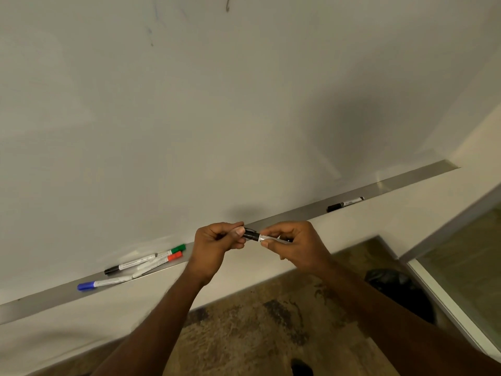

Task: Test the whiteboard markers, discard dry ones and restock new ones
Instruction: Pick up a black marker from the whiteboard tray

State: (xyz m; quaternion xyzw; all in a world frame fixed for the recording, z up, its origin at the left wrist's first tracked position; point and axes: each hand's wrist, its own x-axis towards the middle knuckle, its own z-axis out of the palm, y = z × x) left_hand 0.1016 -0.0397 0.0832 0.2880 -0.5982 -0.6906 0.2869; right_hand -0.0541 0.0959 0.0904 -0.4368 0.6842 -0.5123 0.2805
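Both hands hold one black whiteboard marker [256,236] just in front of the metal tray [298,211]. My left hand [217,244] pinches its black cap end, and my right hand [295,241] grips the white barrel. On the tray to the left lie a black marker [130,265], a green marker [173,250], a red marker [160,263] and a blue marker [101,283]. Another black marker [344,204] lies on the tray to the right. The whiteboard [217,104] above carries faint blue and dark marks near the top.
Below the tray runs a white wall ledge [352,226] over a mottled brown floor [257,321]. A black bag [393,283] sits on the floor at the right, beside a glass panel in a grey frame [447,234].
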